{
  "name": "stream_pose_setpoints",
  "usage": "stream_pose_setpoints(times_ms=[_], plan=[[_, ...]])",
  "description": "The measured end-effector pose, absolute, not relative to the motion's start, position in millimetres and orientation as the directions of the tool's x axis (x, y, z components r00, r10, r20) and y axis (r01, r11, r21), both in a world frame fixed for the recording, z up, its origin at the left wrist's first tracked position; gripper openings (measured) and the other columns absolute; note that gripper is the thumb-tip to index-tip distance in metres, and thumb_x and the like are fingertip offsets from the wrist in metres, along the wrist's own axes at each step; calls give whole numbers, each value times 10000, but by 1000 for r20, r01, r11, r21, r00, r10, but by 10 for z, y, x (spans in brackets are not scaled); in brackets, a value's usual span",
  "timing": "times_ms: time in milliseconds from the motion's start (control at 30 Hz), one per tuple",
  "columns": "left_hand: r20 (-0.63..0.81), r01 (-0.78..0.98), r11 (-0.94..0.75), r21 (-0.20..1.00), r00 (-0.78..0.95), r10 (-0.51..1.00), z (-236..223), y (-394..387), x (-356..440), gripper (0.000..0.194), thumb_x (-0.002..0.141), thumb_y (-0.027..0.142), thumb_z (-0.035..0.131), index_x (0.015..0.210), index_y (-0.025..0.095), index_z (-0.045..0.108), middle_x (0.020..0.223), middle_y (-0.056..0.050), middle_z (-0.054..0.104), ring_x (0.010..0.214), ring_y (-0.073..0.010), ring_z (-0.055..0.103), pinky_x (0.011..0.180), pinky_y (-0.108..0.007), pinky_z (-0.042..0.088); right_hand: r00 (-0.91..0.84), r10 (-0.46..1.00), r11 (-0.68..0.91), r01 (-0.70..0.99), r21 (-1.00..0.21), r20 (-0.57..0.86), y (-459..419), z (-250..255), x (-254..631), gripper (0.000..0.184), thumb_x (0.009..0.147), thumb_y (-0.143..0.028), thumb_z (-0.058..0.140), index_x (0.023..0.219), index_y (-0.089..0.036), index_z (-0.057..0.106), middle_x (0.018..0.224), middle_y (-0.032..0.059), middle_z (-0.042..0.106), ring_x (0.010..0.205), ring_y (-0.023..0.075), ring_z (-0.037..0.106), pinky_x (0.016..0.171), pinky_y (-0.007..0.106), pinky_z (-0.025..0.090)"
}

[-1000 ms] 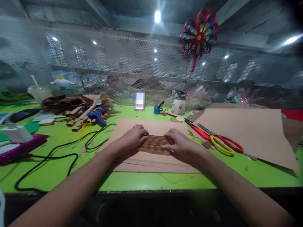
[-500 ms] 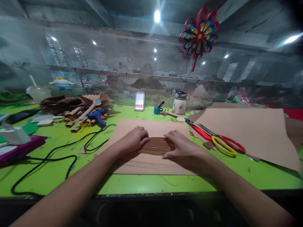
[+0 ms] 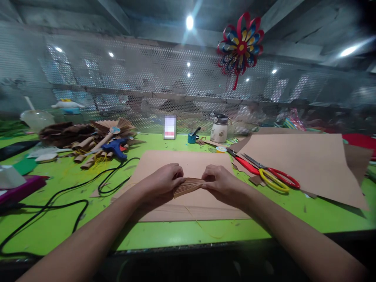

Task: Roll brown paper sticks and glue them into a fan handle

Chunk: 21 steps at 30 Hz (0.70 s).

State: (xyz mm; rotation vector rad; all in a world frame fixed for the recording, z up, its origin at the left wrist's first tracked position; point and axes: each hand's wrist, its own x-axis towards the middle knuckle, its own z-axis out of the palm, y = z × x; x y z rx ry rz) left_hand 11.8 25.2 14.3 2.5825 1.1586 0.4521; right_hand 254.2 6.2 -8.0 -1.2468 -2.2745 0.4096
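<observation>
A pleated strip of brown paper [image 3: 188, 187] is held between my two hands, its folds bunched narrow at the right and fanned wider at the left. My left hand [image 3: 169, 178] grips the left end, with the thumb on top. My right hand [image 3: 216, 180] pinches the folds together at the right end. Beneath them lies a large sheet of brown kraft paper [image 3: 192, 162]. A thin yellow thread [image 3: 213, 235] trails over the sheet's front edge onto the green table [image 3: 158, 237].
Scissors with red handles [image 3: 283, 178] and a yellow-handled pair [image 3: 273, 182] lie right, beside more brown paper [image 3: 299, 160]. At left are a blue glue gun [image 3: 116, 148], black cord [image 3: 84, 182] and rolled paper tubes [image 3: 88, 158]. A flask [image 3: 219, 129] and phone [image 3: 169, 127] stand behind.
The pleated paper, earlier lying spread between both hands, is now tilted and squeezed together at its right end. My right fingers have closed in on it. The camera view has shifted slightly right.
</observation>
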Motion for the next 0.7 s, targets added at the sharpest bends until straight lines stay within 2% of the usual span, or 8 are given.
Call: stream_pose_setpoints(times_ms=[67,167,300,367,467,600,700], plan=[[142,660,-616,429,625,768,146,219,134,246,855,367,511,814,163,641,827,-58,630,721,-180,542,638,-269,364,-492,806,591,649,-480,328,38,-74,2546,41,753,-168,731,724,-154,705,744,29,596,697,132,525,630,256,402],[91,616,-542,572,609,788,171,190,161,327,869,437,501,793,155,649,780,-53,645,673,-169,547,594,-261,356,-533,707,705,584,-403,464,-21,-28,2540,77,786,-162,691,710,-154,685,746,35,592,712,137,520,626,253,407],[76,503,-456,734,606,792,272,236,138,435,888,494,468,759,127,664,750,-81,663,685,-176,571,642,-279,413,-679,455,875,462,-146,576,-115,101,2501,146,837,-109,599,712,-158,658,703,49,597,732,168,480,626,279,404],[96,421,-441,793,628,772,330,255,101,476,907,513,440,803,120,688,804,-102,685,741,-187,600,709,-300,445,-705,362,894,448,-13,610,-165,151,2478,194,871,-93,547,721,-154,653,702,62,607,729,177,451,632,300,397],[41,322,-368,872,702,711,388,213,70,490,922,529,427,909,129,711,893,-110,708,795,-195,626,756,-315,463,-706,303,885,458,86,640,-226,169,2460,189,886,-76,520,777,-152,654,769,77,629,758,184,442,665,322,402],[-157,255,-96,962,807,569,377,73,122,422,904,498,502,928,124,697,861,-112,717,746,-186,638,729,-315,479,-695,299,873,477,107,654,-226,153,2476,174,895,-67,503,867,-159,648,849,81,633,807,189,455,711,336,415],[-216,144,185,972,855,471,315,5,176,436,914,502,477,973,110,658,869,-150,706,724,-201,653,700,-346,501,-674,306,859,500,111,673,-178,170,2506,157,902,-91,510,894,-174,643,864,73,632,828,194,460,739,346,423]])
